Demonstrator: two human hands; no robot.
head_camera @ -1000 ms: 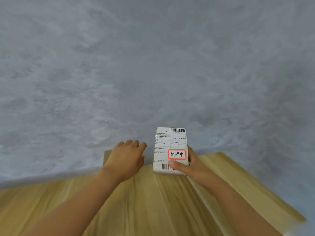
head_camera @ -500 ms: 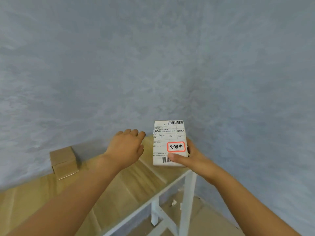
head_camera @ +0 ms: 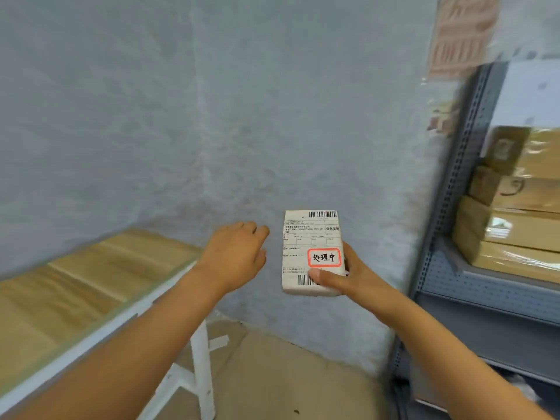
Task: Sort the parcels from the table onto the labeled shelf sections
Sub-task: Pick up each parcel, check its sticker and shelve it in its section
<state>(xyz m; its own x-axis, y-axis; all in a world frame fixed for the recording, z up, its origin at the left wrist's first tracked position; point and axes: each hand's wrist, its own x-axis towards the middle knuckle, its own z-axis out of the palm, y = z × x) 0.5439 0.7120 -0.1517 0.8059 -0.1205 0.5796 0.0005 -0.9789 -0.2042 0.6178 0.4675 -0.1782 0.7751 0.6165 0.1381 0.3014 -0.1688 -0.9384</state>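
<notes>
A small white parcel point(head_camera: 309, 237) with a shipping label, barcodes and a red-framed handwritten sticker is held up in the air past the table's right end. My right hand point(head_camera: 348, 277) grips its lower right corner, thumb pressed on the label face. My left hand point(head_camera: 236, 253) hovers just left of the parcel, fingers relaxed, holding nothing. The grey metal shelf point(head_camera: 448, 213) stands at the right, with brown cardboard parcels point(head_camera: 509, 213) stacked on one level.
The wooden table point(head_camera: 91, 283) with white legs lies at the left. A blue-grey wall fills the background. A blurred red-and-white paper notice point(head_camera: 460, 34) hangs near the shelf's top post. Cardboard sheets cover the floor point(head_camera: 272, 374) below.
The view has swung right: the table slid to the left, the small brown box went out of view, and the shelf came in at the right. Both hands keep their pose around the parcel.
</notes>
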